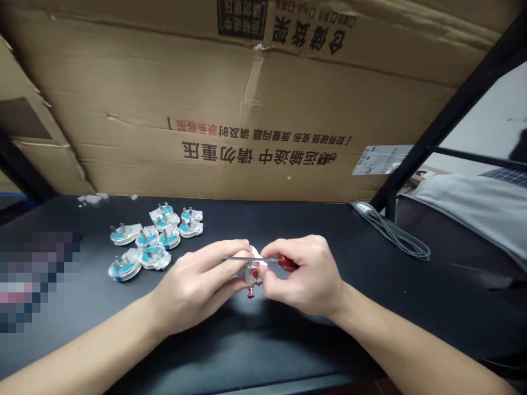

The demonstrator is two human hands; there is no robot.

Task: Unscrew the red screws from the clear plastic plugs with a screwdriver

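Observation:
Near the table's front, my left hand (195,288) is closed on a small clear plug (251,272) with red and white parts. A small red and dark piece (251,293) sticks out below it. My right hand (307,277) grips a screwdriver (285,262) by its red handle. Its metal shaft points left and lies across the fingers of my left hand, above the plug. The right thumb and fingertips are right beside the plug; whether they press on it I cannot tell. My fingers hide much of the plug.
Several clear plugs with blue-green insides, such as one plug (153,255), lie in a group left of centre on the black table (370,334). Clear scraps (93,198) lie farther back. A coiled grey cable (395,233) lies at right. A cardboard sheet (263,99) stands behind.

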